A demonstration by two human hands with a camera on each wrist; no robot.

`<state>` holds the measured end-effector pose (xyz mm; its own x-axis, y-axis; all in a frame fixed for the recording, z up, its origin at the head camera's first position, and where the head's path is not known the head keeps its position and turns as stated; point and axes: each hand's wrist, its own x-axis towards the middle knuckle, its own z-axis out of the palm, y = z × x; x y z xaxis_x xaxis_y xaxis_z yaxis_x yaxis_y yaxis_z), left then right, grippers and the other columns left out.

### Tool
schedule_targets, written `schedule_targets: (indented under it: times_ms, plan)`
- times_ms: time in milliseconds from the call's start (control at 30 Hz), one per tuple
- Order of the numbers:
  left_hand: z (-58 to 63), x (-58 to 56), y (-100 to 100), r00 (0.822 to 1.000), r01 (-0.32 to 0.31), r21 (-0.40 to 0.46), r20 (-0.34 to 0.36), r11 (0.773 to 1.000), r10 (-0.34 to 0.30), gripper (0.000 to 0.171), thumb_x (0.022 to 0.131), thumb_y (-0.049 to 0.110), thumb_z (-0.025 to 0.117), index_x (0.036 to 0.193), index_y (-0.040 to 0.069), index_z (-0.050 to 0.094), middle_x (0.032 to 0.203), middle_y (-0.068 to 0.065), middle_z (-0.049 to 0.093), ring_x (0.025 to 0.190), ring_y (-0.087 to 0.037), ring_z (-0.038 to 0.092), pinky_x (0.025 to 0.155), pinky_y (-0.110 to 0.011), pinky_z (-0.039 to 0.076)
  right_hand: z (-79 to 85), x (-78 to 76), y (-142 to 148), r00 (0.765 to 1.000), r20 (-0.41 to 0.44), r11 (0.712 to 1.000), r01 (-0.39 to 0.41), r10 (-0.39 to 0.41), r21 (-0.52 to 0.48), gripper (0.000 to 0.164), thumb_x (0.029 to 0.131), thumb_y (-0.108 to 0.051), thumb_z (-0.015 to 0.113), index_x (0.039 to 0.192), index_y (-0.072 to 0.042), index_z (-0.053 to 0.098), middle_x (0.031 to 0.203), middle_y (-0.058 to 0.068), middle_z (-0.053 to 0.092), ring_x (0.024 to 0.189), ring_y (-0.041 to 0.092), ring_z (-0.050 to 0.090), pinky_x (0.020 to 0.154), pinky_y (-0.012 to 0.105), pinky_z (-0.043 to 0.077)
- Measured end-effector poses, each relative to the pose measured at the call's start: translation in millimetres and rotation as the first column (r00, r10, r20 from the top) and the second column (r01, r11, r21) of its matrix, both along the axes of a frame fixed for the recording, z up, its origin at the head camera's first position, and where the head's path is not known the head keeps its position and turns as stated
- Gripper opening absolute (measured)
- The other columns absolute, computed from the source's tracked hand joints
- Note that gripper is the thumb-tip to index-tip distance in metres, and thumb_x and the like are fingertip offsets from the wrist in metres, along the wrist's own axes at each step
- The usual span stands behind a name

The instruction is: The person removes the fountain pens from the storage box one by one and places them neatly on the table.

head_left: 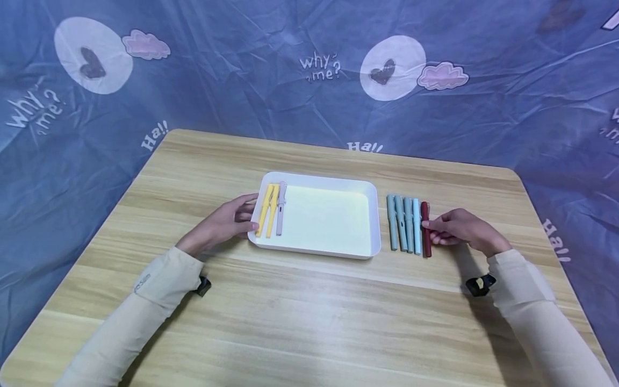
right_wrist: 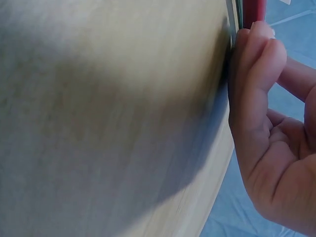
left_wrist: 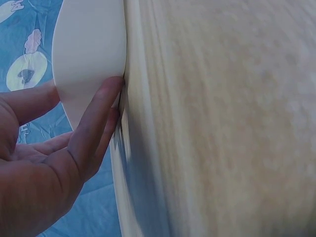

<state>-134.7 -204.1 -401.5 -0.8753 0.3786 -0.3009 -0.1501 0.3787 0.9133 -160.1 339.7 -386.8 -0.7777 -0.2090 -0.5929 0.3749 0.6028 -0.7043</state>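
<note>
In the head view, my left hand [head_left: 223, 221] holds the left side of a white rectangular tray [head_left: 314, 252]. Its thumb lies on the rim, and in the left wrist view the fingers [left_wrist: 94, 118] reach the tray's outer wall near the table. Inside the tray, at its left end, lie two yellow pens [head_left: 263, 210] and a pale purple pen [head_left: 280, 209]. To the tray's right, my right hand [head_left: 461, 228] pinches a dark red pen [head_left: 426, 231] between thumb and fingers. That pen's end shows at the top of the right wrist view.
Left of the red pen, a light blue pen [head_left: 417, 226] and several grey-teal pens [head_left: 400, 223] lie side by side on the wooden table [head_left: 300, 317]. A blue printed cloth [head_left: 271, 70] hangs behind the table and along its sides.
</note>
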Motion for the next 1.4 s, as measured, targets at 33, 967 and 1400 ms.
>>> schedule_targets:
  times_ms: [33, 967, 1400]
  plan:
    - [0.1, -0.1, 0.0, 1.0, 0.002, -0.001, -0.002, 1.0, -0.002, 0.08, 0.101, 0.002, 0.066, 0.166, 0.007, 0.019, 0.163, -0.023, 0.036, 0.141, -0.04, 0.046, 0.094, -0.037, 0.06, 0.0, -0.3, 0.1, 1.0, 0.001, 1.0, -0.005, 0.005, -0.001, 0.03, 0.108, -0.026, 0.06, 0.094, -0.001, 0.066, 0.079, 0.0, 0.069, 0.071, 0.006, 0.066, 0.068, 0.023, 0.061]
    - [-0.3, 0.8, -1.3, 1.0, 0.015, 0.043, -0.01, 0.999, -0.015, 0.08, 0.1, 0.0, 0.065, 0.165, 0.002, 0.018, 0.161, -0.028, 0.035, 0.14, -0.044, 0.046, 0.093, -0.04, 0.06, -0.1, 1.5, -0.9, 0.999, -0.008, 0.999, -0.041, 0.041, -0.027, 0.03, 0.109, -0.024, 0.058, 0.101, 0.004, 0.065, 0.083, 0.003, 0.069, 0.073, 0.008, 0.066, 0.07, 0.025, 0.061]
    - [-0.5, -0.6, -2.8, 1.0, 0.019, 0.041, -0.005, 0.999, -0.019, 0.08, 0.101, 0.0, 0.064, 0.166, 0.003, 0.018, 0.163, -0.027, 0.033, 0.141, -0.044, 0.045, 0.094, -0.04, 0.06, 0.6, 5.9, 8.0, 0.998, -0.017, 0.998, -0.06, 0.06, -0.004, 0.031, 0.11, -0.023, 0.055, 0.108, 0.006, 0.064, 0.088, 0.002, 0.07, 0.077, 0.007, 0.066, 0.072, 0.025, 0.061]
